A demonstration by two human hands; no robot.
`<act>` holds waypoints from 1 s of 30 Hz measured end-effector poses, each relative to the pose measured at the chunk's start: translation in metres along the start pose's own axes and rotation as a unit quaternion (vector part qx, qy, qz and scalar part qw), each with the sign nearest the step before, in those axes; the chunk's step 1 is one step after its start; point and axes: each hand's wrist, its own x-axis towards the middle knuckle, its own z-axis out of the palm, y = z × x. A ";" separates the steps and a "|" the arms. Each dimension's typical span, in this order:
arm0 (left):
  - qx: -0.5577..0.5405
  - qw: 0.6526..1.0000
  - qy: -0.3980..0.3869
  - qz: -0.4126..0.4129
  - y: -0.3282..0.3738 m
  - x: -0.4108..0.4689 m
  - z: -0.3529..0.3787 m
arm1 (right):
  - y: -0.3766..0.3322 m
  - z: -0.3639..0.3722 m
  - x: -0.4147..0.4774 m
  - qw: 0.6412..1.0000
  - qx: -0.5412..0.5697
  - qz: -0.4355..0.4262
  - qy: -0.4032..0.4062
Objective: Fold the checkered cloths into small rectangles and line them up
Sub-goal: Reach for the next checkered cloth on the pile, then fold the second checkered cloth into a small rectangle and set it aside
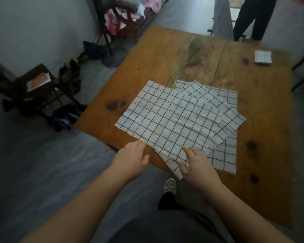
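Wooden surface (191, 55): loose pile of unfolded checkered cloths (172, 116) at the near edge, overlapping askew. 1 folded cloth (263, 57) lies well apart at the far right corner. Left hand (132, 160) touches the pile's near-left edge, fingers loosely curled; right hand (198, 163) rests spread-open on the near corner. Cluttered stool (37, 81) stands left; a bystander's legs (253, 18) beyond.

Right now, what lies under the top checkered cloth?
Under the top cloth lie more unfolded checkered cloths, their edges fanning out on the far and right sides over the table. How many is hidden.
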 end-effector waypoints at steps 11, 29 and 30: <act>0.029 0.990 -0.139 0.006 -0.004 0.125 0.023 | 0.032 -0.011 0.139 0.999 -0.032 0.033 -0.003; 0.117 0.981 -0.125 0.090 -0.099 0.213 -0.016 | -0.058 0.051 0.143 0.986 -0.093 0.135 -0.040; 0.111 0.981 -0.123 0.098 -0.104 0.211 -0.018 | -0.067 0.057 0.142 0.986 -0.085 0.141 -0.035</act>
